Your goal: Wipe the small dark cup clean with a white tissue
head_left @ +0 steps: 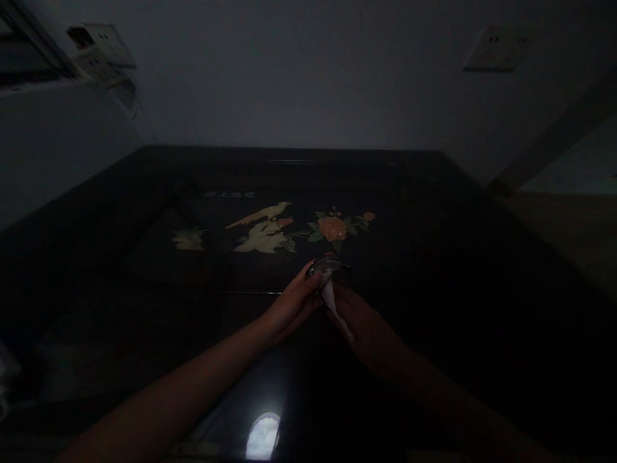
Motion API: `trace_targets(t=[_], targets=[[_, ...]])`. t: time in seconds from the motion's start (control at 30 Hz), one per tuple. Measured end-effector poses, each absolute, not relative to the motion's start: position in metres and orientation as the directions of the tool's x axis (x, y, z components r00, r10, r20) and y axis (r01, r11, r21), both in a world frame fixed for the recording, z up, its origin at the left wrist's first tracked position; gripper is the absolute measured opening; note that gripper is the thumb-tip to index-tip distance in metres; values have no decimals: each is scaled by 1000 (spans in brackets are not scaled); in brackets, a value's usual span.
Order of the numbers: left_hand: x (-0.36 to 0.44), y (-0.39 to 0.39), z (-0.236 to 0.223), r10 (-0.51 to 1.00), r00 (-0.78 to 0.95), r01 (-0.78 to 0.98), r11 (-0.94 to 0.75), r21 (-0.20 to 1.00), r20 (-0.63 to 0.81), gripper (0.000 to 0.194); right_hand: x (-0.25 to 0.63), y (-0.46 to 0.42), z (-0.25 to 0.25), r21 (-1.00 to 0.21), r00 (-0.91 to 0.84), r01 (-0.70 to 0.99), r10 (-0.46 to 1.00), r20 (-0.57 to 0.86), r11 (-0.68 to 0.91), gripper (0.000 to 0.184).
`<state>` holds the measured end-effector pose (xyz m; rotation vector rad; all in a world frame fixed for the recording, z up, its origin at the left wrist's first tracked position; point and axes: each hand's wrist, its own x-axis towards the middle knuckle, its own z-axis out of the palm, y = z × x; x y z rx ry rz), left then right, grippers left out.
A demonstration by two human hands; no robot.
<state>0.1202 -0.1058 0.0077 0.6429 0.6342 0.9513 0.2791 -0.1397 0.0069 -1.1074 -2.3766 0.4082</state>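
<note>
Around the orange flower (333, 228) set in the dark glossy table (409, 225), a pale bird (267, 213) perches to its left, with a blurred leafy patch (189, 239) farther left; beyond the flower rises the wall (308, 83), with a socket plate (496, 51) to the upper right and more sockets (108, 48) to the upper left; a bright reflection (263, 436) shines on my side of it. The far edge of the table runs along the wall behind the flower; to the flower's right the dark top stretches out to a slanting side edge. Just on my side of the flower is a small dark, shiny object (328, 265), its shape hard to tell in this gloom; my left hand (292, 302) grips it, while my right hand (361, 321) is closed on a white cloth (330, 297) against it.
</note>
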Motion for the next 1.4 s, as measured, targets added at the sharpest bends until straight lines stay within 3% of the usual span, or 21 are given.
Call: trace_targets(t=[0.17,0.3,0.43,0.57,0.67,0.8,0.87,1.07,1.27,1.4], targets=[[120,-105,5,874,446,-547,438,713,-194,47,286,-135,9,-131,-631,729,734,251,672,47],[119,-105,7,874,447,-563,439,700,-189,50,288,-135,13,-73,-632,743,733,250,665,50],[119,-107,13,870,462,-581,442,684,-170,64,287,-135,19,-180,-627,703,720,298,688,46],[119,-110,16,870,462,-563,437,701,-171,74,290,-136,30,-383,-568,645,750,338,661,41],[117,-112,16,854,496,-508,434,744,-159,89,294,-137,35,-530,-510,590,790,340,609,39],[114,-113,15,837,520,-367,397,841,-168,110,296,-138,35,-638,-459,522,816,350,567,38],[114,-112,12,844,510,-318,363,876,-165,105,296,-138,36,-691,-439,487,834,335,534,36],[114,-108,-1,877,436,-229,326,917,-203,63,292,-140,43,-774,-411,389,846,340,500,25],[114,-108,-6,910,385,-300,283,911,-156,53,290,-143,47,-763,-435,333,808,397,554,26],[117,-110,-2,905,403,-416,314,853,-137,53,291,-143,43,-691,-461,387,777,429,611,35]])
